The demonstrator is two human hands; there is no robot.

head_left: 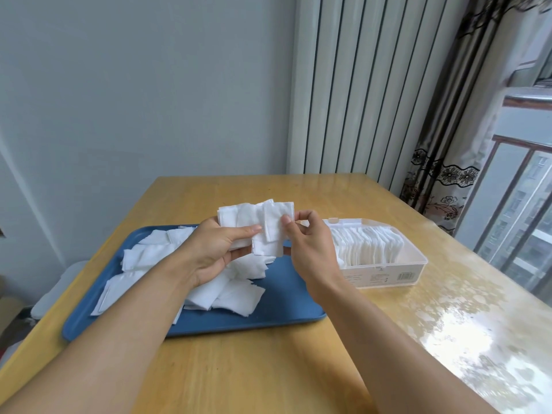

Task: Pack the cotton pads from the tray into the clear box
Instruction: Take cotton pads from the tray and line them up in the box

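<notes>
White cotton pads (251,222) sat fanned and uneven, my left hand (215,249) gripping them, right hand (301,237) pinching one; they could slip onto the tray (283,303), missing the clear box (385,273).

a wooden table (268,369) carries a blue tray (286,297) at left and a clear box (385,274) just beside it at right, its surface glossy near the window.

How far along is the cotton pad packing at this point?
Partly done. The clear box already holds a row of pads standing on edge. In hand: the left hand grips a fanned bunch of pads, and the right hand pinches one at its front. Left: a loose pile of pads still on the blue tray.
</notes>
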